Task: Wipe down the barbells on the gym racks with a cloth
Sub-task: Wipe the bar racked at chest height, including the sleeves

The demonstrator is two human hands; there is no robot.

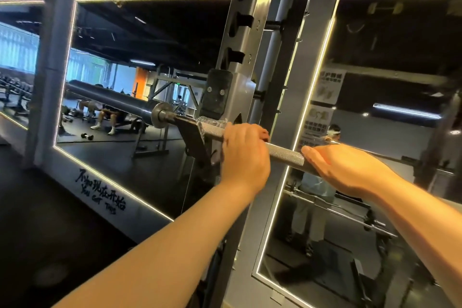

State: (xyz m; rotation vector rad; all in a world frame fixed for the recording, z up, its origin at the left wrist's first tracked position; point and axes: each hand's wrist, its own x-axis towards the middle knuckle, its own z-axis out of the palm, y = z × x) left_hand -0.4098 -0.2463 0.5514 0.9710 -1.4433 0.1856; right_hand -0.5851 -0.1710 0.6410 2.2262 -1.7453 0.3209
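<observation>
Two bare forearms reach up from the bottom edge; the left hand (pixel 246 155) has its fingers curled over the barbell (pixel 285 155) in a full grip, just beside the rack hook (pixel 190 130) that carries the shaft; the right hand (pixel 345 167) lies across the knurled stretch further along, and whether its fingers wrap the bar or only rest on it I cannot tell. No cloth shows plainly; if one is there, the left hand hides it. The barbell sits on the hook against the rack upright (pixel 240 57), its thick sleeve (pixel 107 97) jutting out in front of the mirror (pixel 150 57).

The likeliest trouble is the left hand's knuckles: a wipe run towards the hook could jam them against its edge. A hard sideways pull could also slide or roll the bar in its cradle; with both hands on one side of the upright, it might tip. The knurling looks coarse enough to snag fabric or scrape skin if rubbed bare.
</observation>
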